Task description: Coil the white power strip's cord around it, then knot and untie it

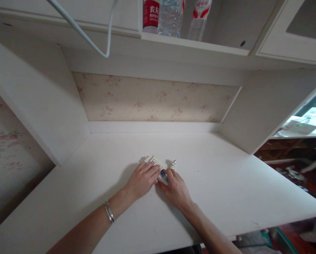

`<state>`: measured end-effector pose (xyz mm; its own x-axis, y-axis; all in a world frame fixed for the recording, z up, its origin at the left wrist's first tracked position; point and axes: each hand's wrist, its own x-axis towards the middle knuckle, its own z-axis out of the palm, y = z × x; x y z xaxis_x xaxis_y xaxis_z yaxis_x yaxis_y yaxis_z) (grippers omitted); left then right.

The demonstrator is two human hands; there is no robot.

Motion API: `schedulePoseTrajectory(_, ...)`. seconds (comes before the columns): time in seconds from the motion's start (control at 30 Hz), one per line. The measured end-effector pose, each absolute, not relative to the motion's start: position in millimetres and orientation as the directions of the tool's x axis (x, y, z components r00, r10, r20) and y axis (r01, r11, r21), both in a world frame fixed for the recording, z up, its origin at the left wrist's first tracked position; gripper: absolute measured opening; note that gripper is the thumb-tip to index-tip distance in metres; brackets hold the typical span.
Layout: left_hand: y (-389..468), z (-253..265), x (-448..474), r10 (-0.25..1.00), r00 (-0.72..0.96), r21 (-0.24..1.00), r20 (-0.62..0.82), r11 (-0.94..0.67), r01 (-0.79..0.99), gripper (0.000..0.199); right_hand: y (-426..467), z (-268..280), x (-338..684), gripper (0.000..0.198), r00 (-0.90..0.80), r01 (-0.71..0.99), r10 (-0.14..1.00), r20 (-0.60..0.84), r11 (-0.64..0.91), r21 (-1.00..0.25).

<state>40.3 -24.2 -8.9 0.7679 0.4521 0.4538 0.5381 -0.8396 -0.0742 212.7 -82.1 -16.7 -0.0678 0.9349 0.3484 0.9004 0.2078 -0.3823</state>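
- Left hand: fingers are held close together and laid across a white ribbed object, the thumb being brought in at its near side; the underside of the grip cannot be made out.
- Right hand: the object's near end is pinched between bent fingers and thumb, beside a blue patch.
- White ribbed object: held at a slant between both hands, low over or on the white desktop; contact cannot be told.
- Small white piece: seen on the desktop just beyond the right hand, dark marks being borne on top.
- Silver bracelet: worn on the left wrist.
- Floral panel: set behind the desktop.
- Red-labelled bottle: shelved above, beside other bottles.
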Motion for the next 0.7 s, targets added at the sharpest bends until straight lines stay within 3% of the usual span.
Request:
schedulePoseTrajectory(0.23, -27, -23, 43, 0.403, 0.734, -0.19, 0.546, -0.794, 0.577, 0.035, -82, -15, 211, 0.039, -0.072, 0.868, 0.912, 0.404, 0.257, -0.426)
schedulePoseTrajectory(0.4, -27, -27, 45, 0.393, 0.743, -0.223, 0.542, -0.785, 0.578, 0.035, -84, -14, 209, 0.034, -0.008, 0.884, 0.913, 0.409, 0.198, -0.423)
schedulePoseTrajectory(0.7, -21, -18, 41, 0.426, 0.792, -0.067, 0.437, -0.863, 0.501, 0.047, -81, -5, 186, 0.029, 0.112, 0.986, 0.947, 0.302, -0.068, -0.152)
